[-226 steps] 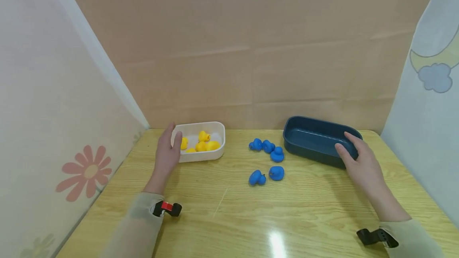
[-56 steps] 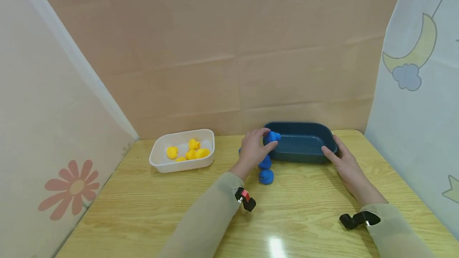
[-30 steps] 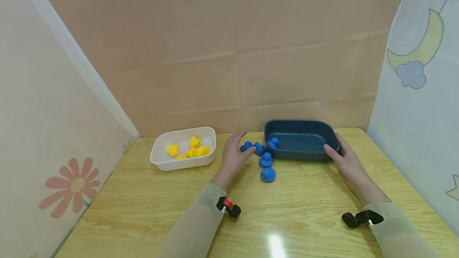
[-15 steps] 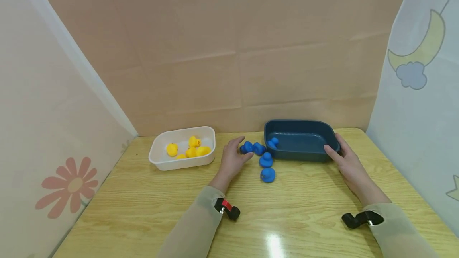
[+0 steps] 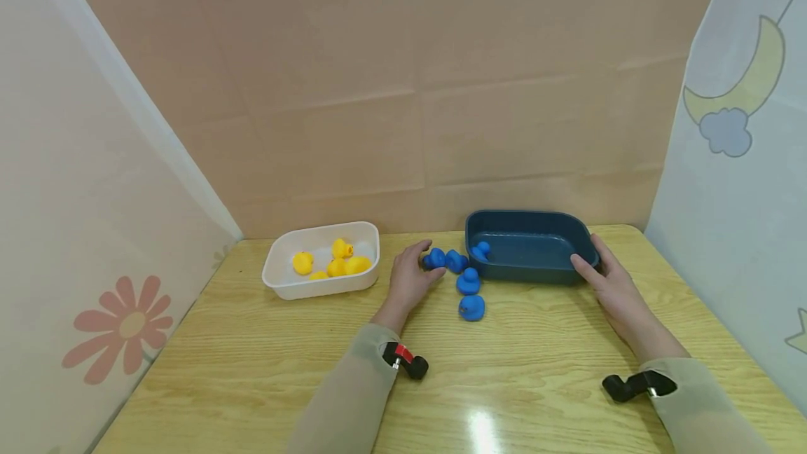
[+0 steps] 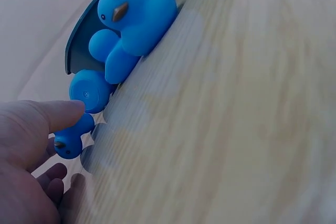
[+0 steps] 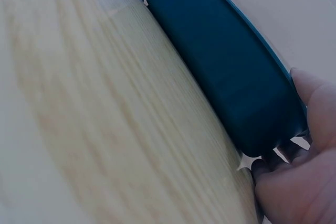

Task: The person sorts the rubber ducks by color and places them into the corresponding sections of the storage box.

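Note:
My left hand (image 5: 408,279) is spread around the leftmost blue rubber duck (image 5: 435,258), thumb in front and fingers behind and beside it. In the left wrist view that blue duck (image 6: 69,144) shows partly behind the thumb. My right hand (image 5: 614,293) holds the right end of a dark blue tray (image 5: 536,274), thumb at the rim and fingers around the outer end. One blue duck (image 5: 480,251) lies inside the tray at its left end. Three more blue ducks stand in a line beside it: one duck (image 5: 456,261), another duck (image 5: 468,281) and the nearest duck (image 5: 471,307).
A white tray (image 5: 286,291) with several yellow ducks (image 5: 337,268) stands at the left back of the wooden table (image 5: 284,363). A beige cloth wall (image 5: 353,125) rises behind the table. Printed cloths hang at both sides.
The left hand released a blue duck into the dark tray, then moved left and down around the leftmost duck. Earlier, the dark tray shifted left beside the ducks with the right hand on it.

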A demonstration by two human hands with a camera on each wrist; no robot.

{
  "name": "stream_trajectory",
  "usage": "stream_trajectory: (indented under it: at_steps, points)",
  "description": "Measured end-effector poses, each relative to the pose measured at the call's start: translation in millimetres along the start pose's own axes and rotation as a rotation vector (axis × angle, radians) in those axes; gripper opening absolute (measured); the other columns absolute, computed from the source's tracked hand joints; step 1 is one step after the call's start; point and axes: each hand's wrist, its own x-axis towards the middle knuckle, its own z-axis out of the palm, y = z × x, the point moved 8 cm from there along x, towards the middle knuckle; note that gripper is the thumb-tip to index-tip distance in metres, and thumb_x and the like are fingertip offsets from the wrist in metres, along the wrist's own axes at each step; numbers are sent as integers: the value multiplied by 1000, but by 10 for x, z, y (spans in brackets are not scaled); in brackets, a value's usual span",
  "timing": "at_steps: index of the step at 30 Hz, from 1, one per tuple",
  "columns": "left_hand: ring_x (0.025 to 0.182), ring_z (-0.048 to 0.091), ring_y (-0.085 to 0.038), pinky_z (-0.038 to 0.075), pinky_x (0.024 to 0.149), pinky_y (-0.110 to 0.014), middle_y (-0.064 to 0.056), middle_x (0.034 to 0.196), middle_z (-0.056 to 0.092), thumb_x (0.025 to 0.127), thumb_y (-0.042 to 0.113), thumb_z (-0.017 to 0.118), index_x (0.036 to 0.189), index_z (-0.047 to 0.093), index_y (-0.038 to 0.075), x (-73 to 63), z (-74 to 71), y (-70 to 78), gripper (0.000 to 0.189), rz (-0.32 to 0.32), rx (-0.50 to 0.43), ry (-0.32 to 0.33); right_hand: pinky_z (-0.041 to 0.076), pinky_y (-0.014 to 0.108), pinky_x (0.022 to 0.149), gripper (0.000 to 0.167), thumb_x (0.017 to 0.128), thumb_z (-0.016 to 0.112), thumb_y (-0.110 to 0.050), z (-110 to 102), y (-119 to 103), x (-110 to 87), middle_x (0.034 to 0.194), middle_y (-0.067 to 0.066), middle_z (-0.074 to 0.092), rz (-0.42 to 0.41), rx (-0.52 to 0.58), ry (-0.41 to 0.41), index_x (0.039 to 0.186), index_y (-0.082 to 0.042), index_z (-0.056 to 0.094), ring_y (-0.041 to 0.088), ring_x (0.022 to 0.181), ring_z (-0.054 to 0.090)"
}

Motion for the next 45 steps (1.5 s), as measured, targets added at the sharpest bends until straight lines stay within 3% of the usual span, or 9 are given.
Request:
stream_trajectory:
  at_steps: [19, 25, 34, 45]
  points:
    - [126, 62, -34, 51, 109, -50, -10, 142, 72, 98, 25, 88, 149, 70, 10, -12, 6, 36, 56, 27, 106, 46, -8, 62, 131, 97, 114, 56, -52, -12, 51, 36, 179, 8, -27, 26, 3, -16, 175, -28, -15, 37, 163, -26]
    - [127, 62, -34, 51, 110, -50, -11, 140, 72, 100, 23, 86, 146, 71, 10, -23, 5, 21, 50, 11, 91, 45, -8, 61, 131, 97, 114, 56, -52, 0, 32, 21, 178, 7, -29, 27, 12, -29, 175, -29, -17, 36, 162, -28]
    - [115, 61, -30, 54, 100, -46, -9, 127, 74, 99, 23, 86, 141, 73, 9, -31, -24, 22, 46, 13, 62, 60, -7, 60, 131, 98, 114, 56, -52, 2, 1, 9, 179, 10, -26, 16, 3, -9, 175, -24, -15, 38, 163, -24]
    - [109, 59, -24, 55, 93, -38, -6, 121, 72, 100, 28, 86, 137, 73, 9, -51, -75, 13, 44, -23, -46, 94, -7, 60, 131, 97, 114, 57, -50, 6, -13, -12, 180, 11, -25, 21, 3, -2, 176, -24, -14, 38, 164, -23]
